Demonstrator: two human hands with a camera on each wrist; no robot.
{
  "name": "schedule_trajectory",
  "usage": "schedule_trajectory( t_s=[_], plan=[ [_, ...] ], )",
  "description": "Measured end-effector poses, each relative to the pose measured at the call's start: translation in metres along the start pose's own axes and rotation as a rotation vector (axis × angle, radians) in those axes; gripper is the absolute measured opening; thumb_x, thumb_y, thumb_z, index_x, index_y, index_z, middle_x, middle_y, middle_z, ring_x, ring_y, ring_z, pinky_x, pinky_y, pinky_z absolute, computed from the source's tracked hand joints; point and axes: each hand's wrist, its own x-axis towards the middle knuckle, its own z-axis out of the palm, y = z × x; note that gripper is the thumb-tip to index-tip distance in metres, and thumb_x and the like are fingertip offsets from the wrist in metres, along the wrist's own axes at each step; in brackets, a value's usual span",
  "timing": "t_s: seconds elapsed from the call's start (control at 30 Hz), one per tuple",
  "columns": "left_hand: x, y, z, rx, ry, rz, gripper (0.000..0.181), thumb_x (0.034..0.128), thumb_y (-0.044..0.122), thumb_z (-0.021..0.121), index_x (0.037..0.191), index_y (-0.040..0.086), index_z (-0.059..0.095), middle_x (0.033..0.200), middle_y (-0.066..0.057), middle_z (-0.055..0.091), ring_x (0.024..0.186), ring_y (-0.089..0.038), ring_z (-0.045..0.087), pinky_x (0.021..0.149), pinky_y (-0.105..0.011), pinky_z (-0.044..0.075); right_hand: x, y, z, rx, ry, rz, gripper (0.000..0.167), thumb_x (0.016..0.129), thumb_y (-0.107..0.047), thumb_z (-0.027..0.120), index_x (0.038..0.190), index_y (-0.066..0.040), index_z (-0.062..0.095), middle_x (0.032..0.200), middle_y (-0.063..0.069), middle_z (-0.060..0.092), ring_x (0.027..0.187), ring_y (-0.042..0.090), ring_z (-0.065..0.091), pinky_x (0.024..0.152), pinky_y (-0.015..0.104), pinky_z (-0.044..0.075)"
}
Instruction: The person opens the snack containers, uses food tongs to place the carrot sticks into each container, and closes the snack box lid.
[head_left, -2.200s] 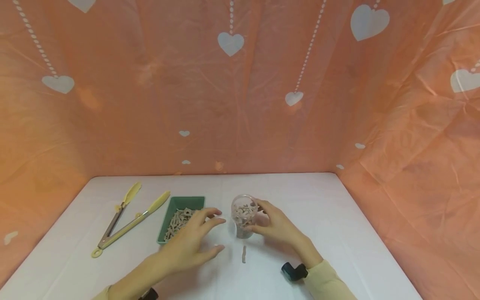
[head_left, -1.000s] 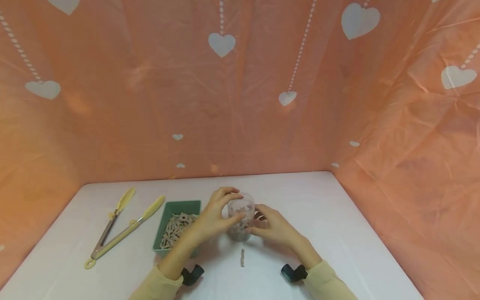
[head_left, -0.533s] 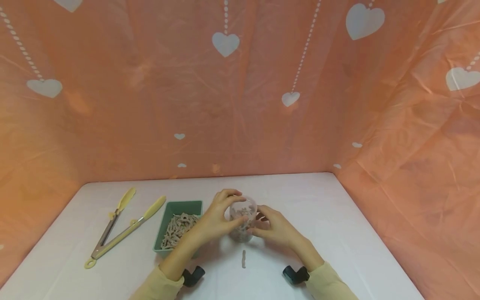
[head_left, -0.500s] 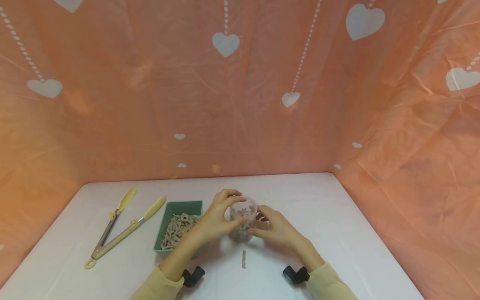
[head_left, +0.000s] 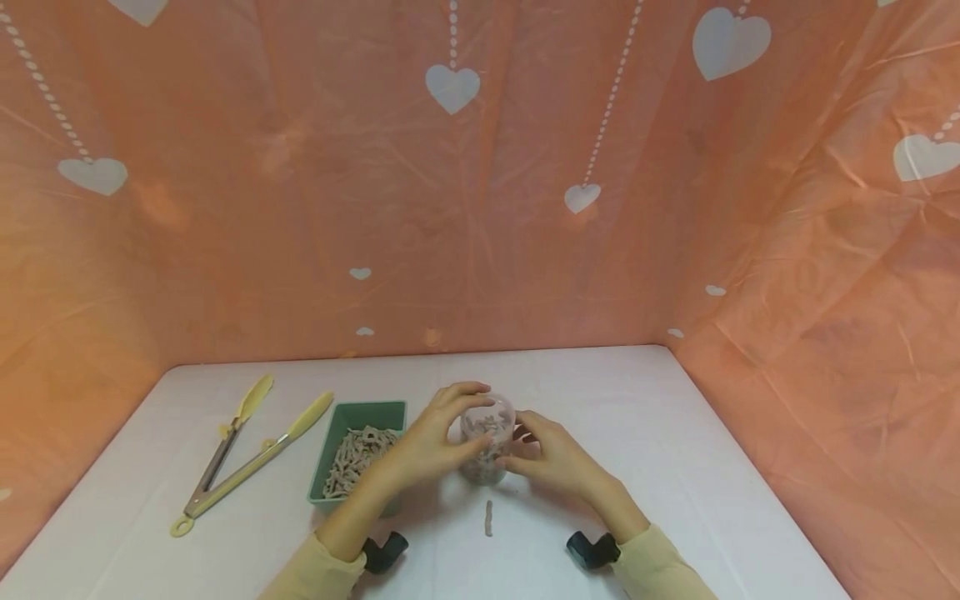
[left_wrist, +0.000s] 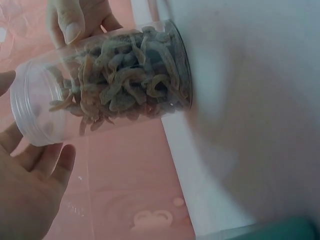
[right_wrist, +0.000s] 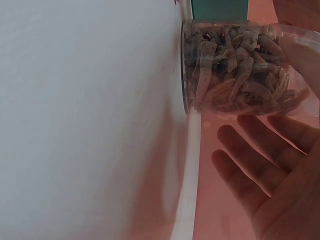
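Note:
A clear plastic jar [head_left: 485,422] stands upright on the white table, part-filled with grey-brown, twisted stick-like pieces [left_wrist: 125,75]. My left hand [head_left: 427,446] holds the jar round its top, thumb in front and fingers at the far side. The ridged, see-through top [left_wrist: 37,107] shows in the left wrist view; whether it is a separate lid I cannot tell. Lower down, my right hand [head_left: 558,457] holds the jar's right side, its thumb toward me and some lower fingers apart from the wall. One loose piece [head_left: 488,518] lies in front of the jar.
To the left stands a green rectangular tray [head_left: 367,412] heaped with the same pieces, partly behind my left forearm. Yellow-tipped metal tongs [head_left: 240,467] lie spread open farther left. Orange cloth [head_left: 480,250] with white hearts rises behind the table.
My left hand has come from over the tray to the jar's top and holds it there. My right hand has stayed on the jar. Over the last half second almost nothing has moved.

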Motion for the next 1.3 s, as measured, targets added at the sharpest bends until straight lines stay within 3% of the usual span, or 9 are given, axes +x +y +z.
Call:
schedule_trajectory(
  t_s=[0.17,0.4,0.53,0.67,0.8,1.03,1.3],
  plan=[
    [-0.0011,-0.0049,-0.0042,-0.035,-0.081,0.031,0.049,0.0978,0.015,0.071,0.144,0.009,0.057,0.161,-0.01,0.041,0.15,-0.036,0.036,0.114,-0.062,0.035,-0.0006,0.0006,0.0007,-0.005,0.005,0.006,0.064,0.093,-0.039,0.078,0.146,-0.011,0.055,0.125,0.004,0.068,0.115,0.029,0.065,0.099,0.053,0.051],
    [-0.0032,-0.0055,-0.0063,-0.095,-0.19,0.01,0.048,0.1065,0.02,0.059,0.153,0.015,0.047,0.168,-0.01,0.026,0.154,-0.037,0.025,0.114,-0.065,0.032,-0.0012,0.0014,0.0009,0.001,0.005,0.01,0.063,0.093,-0.039,0.078,0.145,-0.011,0.055,0.125,0.004,0.068,0.115,0.029,0.065,0.099,0.053,0.051],
    [-0.0033,-0.0021,-0.0051,-0.062,-0.155,-0.035,0.055,0.1041,0.029,0.063,0.154,0.014,0.046,0.166,-0.012,0.024,0.154,-0.037,0.023,0.112,-0.066,0.034,-0.0011,0.0018,0.0012,0.005,0.004,0.01,0.062,0.094,-0.04,0.078,0.145,-0.013,0.056,0.125,0.002,0.067,0.115,0.028,0.065,0.099,0.052,0.051],
    [-0.0032,-0.0008,-0.0026,-0.009,-0.096,-0.118,0.066,0.1,0.04,0.069,0.155,0.014,0.045,0.158,-0.011,0.029,0.148,-0.034,0.032,0.111,-0.063,0.037,-0.0007,0.0021,0.0012,0.011,0.002,0.008,0.062,0.094,-0.039,0.078,0.146,-0.014,0.055,0.125,0.001,0.067,0.116,0.027,0.064,0.099,0.052,0.051],
    [-0.0032,-0.0014,-0.0013,0.011,-0.085,-0.16,0.07,0.0991,0.045,0.07,0.157,0.014,0.043,0.153,-0.011,0.032,0.143,-0.033,0.037,0.11,-0.06,0.04,0.0,0.0024,0.0015,0.011,0.0,0.005,0.063,0.094,-0.04,0.078,0.146,-0.014,0.055,0.126,0.001,0.066,0.116,0.027,0.064,0.1,0.053,0.05],
    [-0.0037,-0.0016,-0.0033,0.0,-0.103,-0.147,0.069,0.1,0.042,0.069,0.156,0.012,0.043,0.156,-0.01,0.032,0.147,-0.033,0.031,0.112,-0.061,0.038,0.0004,0.0021,0.0014,0.0,0.004,0.007,0.063,0.094,-0.038,0.078,0.146,-0.013,0.055,0.126,0.002,0.067,0.116,0.027,0.064,0.1,0.053,0.05],
    [-0.0047,-0.0051,-0.0077,-0.002,-0.137,-0.054,0.062,0.1028,0.03,0.066,0.156,0.008,0.042,0.162,-0.014,0.032,0.15,-0.037,0.027,0.112,-0.065,0.035,0.0012,0.0022,0.002,-0.013,0.008,-0.014,0.062,0.095,-0.037,0.077,0.145,-0.01,0.055,0.125,0.005,0.068,0.113,0.03,0.066,0.098,0.054,0.052]
  ],
)
